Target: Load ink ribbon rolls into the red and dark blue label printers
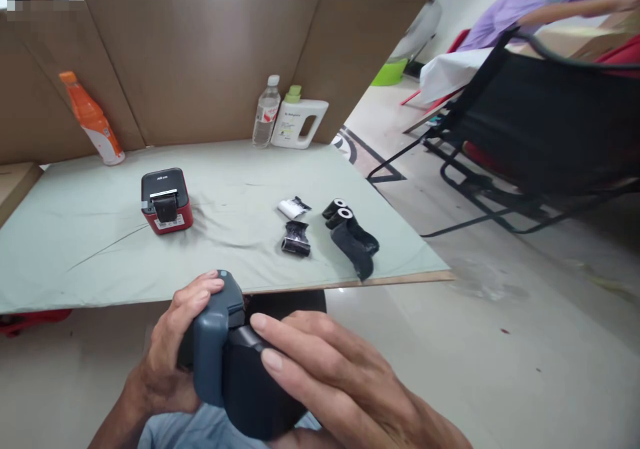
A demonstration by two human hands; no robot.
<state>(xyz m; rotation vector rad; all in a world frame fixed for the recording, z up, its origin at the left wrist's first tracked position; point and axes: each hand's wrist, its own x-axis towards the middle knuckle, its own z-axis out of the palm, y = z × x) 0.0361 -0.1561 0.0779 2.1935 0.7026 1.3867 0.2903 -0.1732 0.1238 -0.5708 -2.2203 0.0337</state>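
Observation:
A small label printer (209,355), dark blue-grey and black, is held above my lap, in front of the table's near edge. My left hand (167,345) wraps round its left side, fingertips on the top of the blue-grey shell. From the right, my right hand (335,369) grips the black part, two fingertips pressing near a shiny dark strip; its thumb is hidden. On the table stands a red and black label printer (167,199) with a dark strip coming from its slot. Black label rolls (345,219) with loose tails lie at the right.
The green-covered table (235,169) carries a small white roll (293,207) and a black roll (296,241). An orange bottle (95,122), a water bottle (267,112) and a white jug (300,122) stand by the cardboard wall (200,55). A black folding chair (540,115) is right.

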